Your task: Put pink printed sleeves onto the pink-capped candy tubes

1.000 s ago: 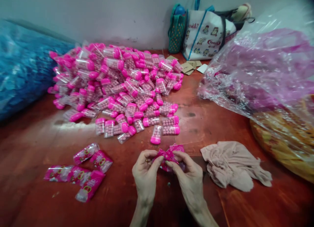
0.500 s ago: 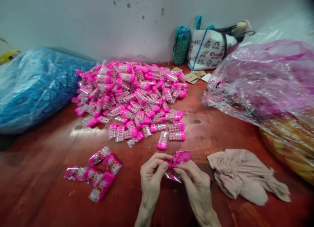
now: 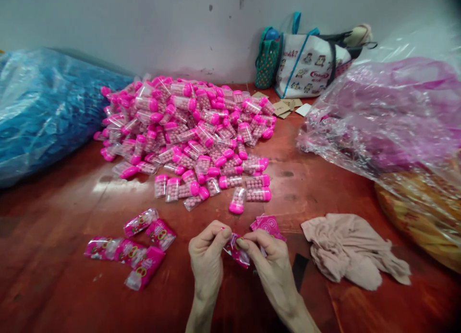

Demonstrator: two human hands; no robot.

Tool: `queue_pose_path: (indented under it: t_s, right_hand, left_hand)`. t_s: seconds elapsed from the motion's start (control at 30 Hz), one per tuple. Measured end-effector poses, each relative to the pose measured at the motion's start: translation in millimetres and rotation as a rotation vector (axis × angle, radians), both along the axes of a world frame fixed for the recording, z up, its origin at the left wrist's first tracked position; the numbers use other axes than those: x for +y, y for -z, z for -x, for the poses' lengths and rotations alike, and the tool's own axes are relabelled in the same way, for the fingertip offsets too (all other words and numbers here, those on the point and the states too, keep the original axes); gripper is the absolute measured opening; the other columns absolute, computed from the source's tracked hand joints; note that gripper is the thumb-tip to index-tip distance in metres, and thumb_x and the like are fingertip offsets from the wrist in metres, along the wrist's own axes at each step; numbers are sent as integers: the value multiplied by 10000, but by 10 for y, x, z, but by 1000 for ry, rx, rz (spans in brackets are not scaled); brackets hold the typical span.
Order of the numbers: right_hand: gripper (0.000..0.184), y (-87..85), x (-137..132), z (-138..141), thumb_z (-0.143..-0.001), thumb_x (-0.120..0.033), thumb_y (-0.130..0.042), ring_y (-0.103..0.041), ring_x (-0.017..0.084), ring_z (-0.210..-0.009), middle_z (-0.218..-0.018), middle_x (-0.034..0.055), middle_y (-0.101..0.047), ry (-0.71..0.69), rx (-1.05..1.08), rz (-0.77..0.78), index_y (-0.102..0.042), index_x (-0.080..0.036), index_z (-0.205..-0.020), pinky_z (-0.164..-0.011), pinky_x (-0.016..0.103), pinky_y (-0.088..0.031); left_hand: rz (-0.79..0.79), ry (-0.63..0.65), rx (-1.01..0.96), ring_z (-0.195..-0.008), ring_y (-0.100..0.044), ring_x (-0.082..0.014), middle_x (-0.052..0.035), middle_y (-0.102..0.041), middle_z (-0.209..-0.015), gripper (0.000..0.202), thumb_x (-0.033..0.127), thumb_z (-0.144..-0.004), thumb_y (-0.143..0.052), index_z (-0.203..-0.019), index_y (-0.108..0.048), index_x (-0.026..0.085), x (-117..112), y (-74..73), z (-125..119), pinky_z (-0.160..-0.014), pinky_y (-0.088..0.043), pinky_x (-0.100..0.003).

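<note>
My left hand (image 3: 207, 254) and my right hand (image 3: 268, 261) meet low in the middle of the view, both pinching one small pink printed wrapper (image 3: 236, 249) between thumb and fingertips. A few more flat pink wrappers (image 3: 268, 224) lie just beyond my right hand. Beyond them, a big heap of clear tubes with pink caps (image 3: 187, 131), filled with pale pink balls, spreads across the red-brown table (image 3: 72, 203). Several wrapped pink packets (image 3: 139, 254) lie to the left of my left hand.
A crumpled beige cloth (image 3: 351, 249) lies right of my hands. A large clear bag of pink goods (image 3: 385, 112) and a bag of yellow goods (image 3: 425, 208) fill the right side. A blue-filled plastic bag (image 3: 39, 107) sits left. Tote bags (image 3: 306, 59) stand against the wall.
My hands have drawn slightly nearer and lower with the wrapper; the spare wrappers now lie apart on the table beyond my right hand. The camera view shifted a little.
</note>
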State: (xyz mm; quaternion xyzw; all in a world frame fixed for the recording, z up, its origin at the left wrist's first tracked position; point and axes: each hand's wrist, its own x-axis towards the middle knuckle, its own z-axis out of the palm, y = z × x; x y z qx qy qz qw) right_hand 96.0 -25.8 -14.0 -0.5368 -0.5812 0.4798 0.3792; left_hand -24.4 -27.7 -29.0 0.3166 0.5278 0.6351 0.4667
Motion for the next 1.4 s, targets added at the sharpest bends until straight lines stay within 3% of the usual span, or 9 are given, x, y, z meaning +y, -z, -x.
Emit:
queue_pose_path:
  t_s: [0.2,0.3,0.43,0.5,0.67,0.83,0.97,1.17,1.4]
  right_hand:
    - [249,-6,101,172,-911,-228,-425,-504,123,-610,-644,-13,-548,-105,-178,-86,-585,-180,-726,-574,235,-345]
    - [266,67,189,206,-920,-214,-394,-497,127,-590,-633,-12,-537,-224,-319,-180,-562,-185,-715,-567,242,-359]
    - [244,177,474,179,-882,-100,-390,-531,198,-825,-913,74,-608,-262,-636,-412,-560,-171,-1043,-750,315,-423]
    - [410,239,653,165,-830,-37,-422,-467,274,-1023,-1151,139,-544,-302,-890,-496,-487,-172,-1212,-854,414,-396]
    - [405,359,896,160,-826,-61,-456,-342,336,-1182,-1319,136,-426,-359,-955,-541,-510,-224,-1192,-899,509,-352]
    - [197,327,792,127,-798,-75,-499,-466,281,-1061,-1112,127,-563,-325,-733,-462,-560,-183,-952,-897,445,-381]
    - [37,205,591,95,-853,-168,-475,-562,201,-728,-802,69,-605,-239,-626,-359,-510,-168,-862,-667,328,-465]
    - [206,-54,260,163,-812,-369,-568,-540,112,-571,-667,-17,-570,-66,225,243,-485,-183,-839,-499,205,-409]
    - [184,-29,96,230,-784,-332,-603,-498,91,-557,-648,-22,-559,4,340,322,-521,-170,-812,-501,194,-374]
  left_hand:
    - [-11,-79,-104,-665,-565,-127,-19,-643,-682,18,157,-663,-692,-651,-685,144,4,15,114,-610,-447,-205]
    - [86,-178,-270,-653,-594,-120,-32,-671,-666,124,106,-547,-760,-653,-698,117,54,3,208,-631,-478,-188]
    - [189,-361,-464,-558,-603,-90,-11,-679,-591,165,108,-477,-788,-603,-684,129,115,18,360,-567,-496,-157]
    - [210,-375,-505,-550,-612,-98,-19,-683,-594,133,108,-512,-767,-612,-680,121,129,18,411,-553,-509,-171]
    - [286,-400,-618,-537,-625,-111,-39,-678,-597,139,52,-725,-573,-635,-668,99,168,-30,423,-549,-540,-225]
    - [280,-479,-636,-555,-632,-94,-28,-685,-612,240,19,-787,-482,-653,-660,109,211,-34,414,-569,-538,-215]
    - [172,-536,-564,-560,-613,-70,13,-683,-619,86,67,-698,-630,-647,-657,131,204,11,430,-588,-512,-174]
    - [50,-603,-424,-592,-607,-54,39,-680,-631,105,125,-576,-746,-647,-669,139,203,38,376,-620,-476,-149]
    - [35,-574,-353,-578,-596,-67,42,-675,-615,98,159,-574,-752,-616,-664,153,220,27,279,-606,-471,-180]
